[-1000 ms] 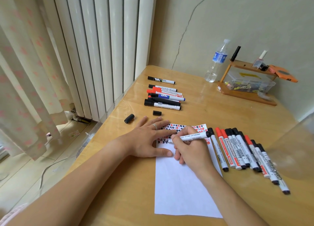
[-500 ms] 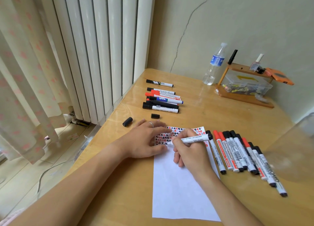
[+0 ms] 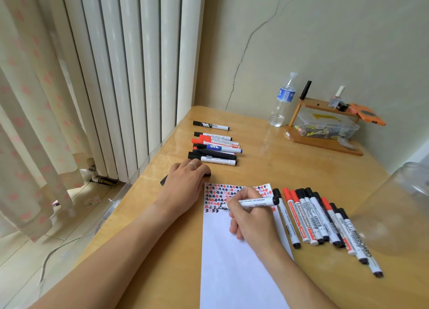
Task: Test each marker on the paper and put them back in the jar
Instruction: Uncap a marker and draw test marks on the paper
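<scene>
While the right hand (image 3: pixel 251 218) pinches a white-barrelled marker (image 3: pixel 254 202) at centre frame, its uncapped tip sits on the white paper sheet (image 3: pixel 232 262), at the lower edge of the red and black test scribbles (image 3: pixel 222 195). Grip there is clenched round the barrel, black end pointing right. Left hand (image 3: pixel 188 181) lies left of the sheet's top corner, fingers curled down over a small black cap (image 3: pixel 208 174); cannot tell whether it actually grasps it. Another black cap (image 3: pixel 164 180) pokes out at that hand's left side. Row of red- and black-capped markers (image 3: pixel 325 223) lies on the wooden tabletop (image 3: pixel 267 169) just right of the sheet. Second batch of markers (image 3: pixel 214 148) is stacked in upper centre, near the white radiator (image 3: pixel 130 76). Clear jar (image 3: pixel 399 206) at right edge, blurred. Clear water bottle (image 3: pixel 282 100) and wooden desk organiser (image 3: pixel 325 127) stand at upper right.
</scene>
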A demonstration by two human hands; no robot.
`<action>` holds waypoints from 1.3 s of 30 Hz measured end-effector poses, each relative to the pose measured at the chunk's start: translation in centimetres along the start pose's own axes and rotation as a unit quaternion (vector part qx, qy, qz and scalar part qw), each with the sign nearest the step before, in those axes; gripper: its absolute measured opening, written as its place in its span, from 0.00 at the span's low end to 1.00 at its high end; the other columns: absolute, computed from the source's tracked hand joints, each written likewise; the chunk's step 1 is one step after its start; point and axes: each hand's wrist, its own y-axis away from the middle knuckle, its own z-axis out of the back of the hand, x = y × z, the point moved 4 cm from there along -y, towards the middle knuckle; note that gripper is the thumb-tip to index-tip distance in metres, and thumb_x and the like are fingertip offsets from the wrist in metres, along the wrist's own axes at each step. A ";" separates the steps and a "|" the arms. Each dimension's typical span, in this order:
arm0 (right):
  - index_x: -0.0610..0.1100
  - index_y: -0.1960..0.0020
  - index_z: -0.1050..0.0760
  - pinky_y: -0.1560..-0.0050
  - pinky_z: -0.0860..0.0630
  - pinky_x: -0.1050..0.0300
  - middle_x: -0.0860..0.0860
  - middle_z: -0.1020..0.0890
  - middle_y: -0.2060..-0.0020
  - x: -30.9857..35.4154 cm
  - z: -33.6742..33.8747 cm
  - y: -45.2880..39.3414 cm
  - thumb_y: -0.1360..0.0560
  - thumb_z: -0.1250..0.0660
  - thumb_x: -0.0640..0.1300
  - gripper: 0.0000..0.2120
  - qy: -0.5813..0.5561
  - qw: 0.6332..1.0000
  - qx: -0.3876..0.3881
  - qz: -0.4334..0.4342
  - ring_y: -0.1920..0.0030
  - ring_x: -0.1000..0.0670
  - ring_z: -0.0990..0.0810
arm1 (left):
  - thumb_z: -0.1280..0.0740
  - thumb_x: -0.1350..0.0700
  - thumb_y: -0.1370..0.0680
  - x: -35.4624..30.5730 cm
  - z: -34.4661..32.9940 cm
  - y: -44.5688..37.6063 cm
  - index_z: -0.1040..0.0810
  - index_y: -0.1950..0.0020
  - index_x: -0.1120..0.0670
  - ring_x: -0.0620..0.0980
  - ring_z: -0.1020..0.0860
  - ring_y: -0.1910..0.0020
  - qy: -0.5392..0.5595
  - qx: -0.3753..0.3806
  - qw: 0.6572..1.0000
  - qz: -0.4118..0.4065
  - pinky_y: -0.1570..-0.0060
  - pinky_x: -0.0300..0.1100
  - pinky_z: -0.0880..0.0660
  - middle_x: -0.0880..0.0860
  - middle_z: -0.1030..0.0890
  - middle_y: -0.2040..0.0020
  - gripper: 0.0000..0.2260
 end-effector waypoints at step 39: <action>0.52 0.53 0.24 0.76 0.34 0.61 0.47 0.15 0.57 1.5 -0.1 0.7 0.26 0.31 0.55 0.08 -0.078 0.993 0.080 0.043 0.71 0.46 0.22 | 0.34 0.61 0.18 -2.6 1.9 2.9 0.21 0.39 0.48 0.41 0.22 0.49 0.245 0.072 0.955 -0.149 0.50 0.33 0.29 0.42 0.20 0.47 0.11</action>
